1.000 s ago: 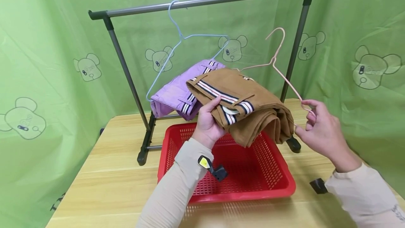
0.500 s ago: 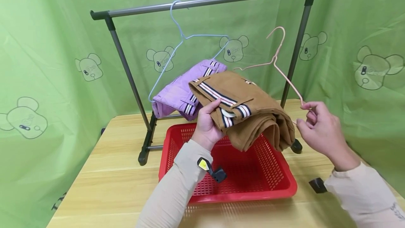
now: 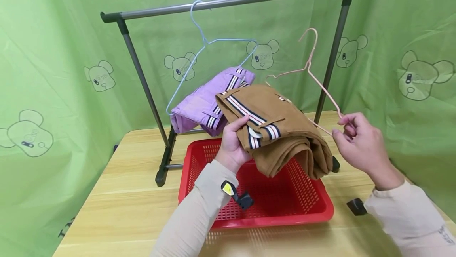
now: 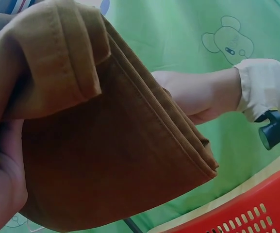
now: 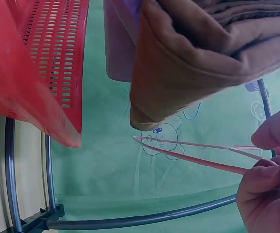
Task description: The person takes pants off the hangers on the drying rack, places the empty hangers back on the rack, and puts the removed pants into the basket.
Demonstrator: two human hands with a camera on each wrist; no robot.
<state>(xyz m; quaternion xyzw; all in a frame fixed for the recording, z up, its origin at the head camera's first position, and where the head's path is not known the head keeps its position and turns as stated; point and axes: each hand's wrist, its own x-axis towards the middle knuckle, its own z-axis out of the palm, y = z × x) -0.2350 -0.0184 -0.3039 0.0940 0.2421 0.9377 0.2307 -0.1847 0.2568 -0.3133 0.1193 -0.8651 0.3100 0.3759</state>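
Folded brown trousers (image 3: 267, 110) with a striped waistband are gripped at the waistband corner by my left hand (image 3: 233, 144), thumb on top. They hang over the red basket. My right hand (image 3: 363, 140) pinches the lower right corner of a pink wire hanger (image 3: 308, 65), hook upward. Behind the trousers, the hanger's far end and part of its bottom bar show. The right wrist view has the hanger wires (image 5: 193, 159) just below the brown fabric (image 5: 178, 82), with a gap at their tip. In the left wrist view the trousers (image 4: 106, 155) hide most of my right hand.
A metal rack (image 3: 235, 0) stands on the wooden table (image 3: 117, 193). Purple trousers (image 3: 203, 98) hang from it on a blue hanger (image 3: 204, 42). The red perforated basket (image 3: 270, 221) sits in front. A green curtain (image 3: 57, 27) surrounds the table.
The brown trousers have sunk slightly and shifted a little right in my left hand. The pink hanger has moved slightly up and left, and more of its bottom bar shows.
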